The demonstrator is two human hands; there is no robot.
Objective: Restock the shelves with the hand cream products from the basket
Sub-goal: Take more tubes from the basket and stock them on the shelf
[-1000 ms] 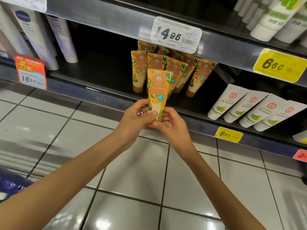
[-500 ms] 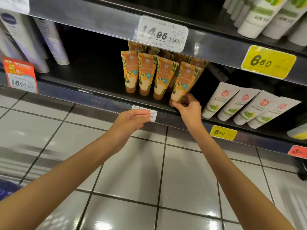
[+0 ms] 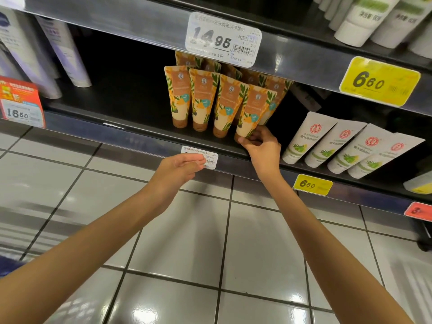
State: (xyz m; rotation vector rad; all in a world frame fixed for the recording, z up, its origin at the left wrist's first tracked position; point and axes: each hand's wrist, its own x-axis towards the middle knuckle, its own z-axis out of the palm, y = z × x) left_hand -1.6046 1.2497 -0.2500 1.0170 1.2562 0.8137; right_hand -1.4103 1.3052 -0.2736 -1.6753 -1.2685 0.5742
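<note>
Several orange hand cream tubes with leaf patterns stand cap-down in a row on the dark lower shelf (image 3: 131,118). My right hand (image 3: 259,146) pinches the cap end of the rightmost front tube (image 3: 253,111), which leans right against the row. My left hand (image 3: 180,167) hovers in front of the shelf edge with loosely curled fingers, holding nothing, just before a small white price label (image 3: 211,157). The basket shows only as a blue sliver (image 3: 9,265) at the left edge.
White tubes with green print (image 3: 327,146) lie tilted to the right on the same shelf. Tall white bottles (image 3: 65,54) stand at the left. Price tags 14.95 (image 3: 223,39) and 6.60 (image 3: 378,81) hang on the upper shelf edge. Tiled floor lies below.
A second ago both hands held the tube in front of the shelf. My right hand has since set it at the row's right end; my left hand let go and dropped back.
</note>
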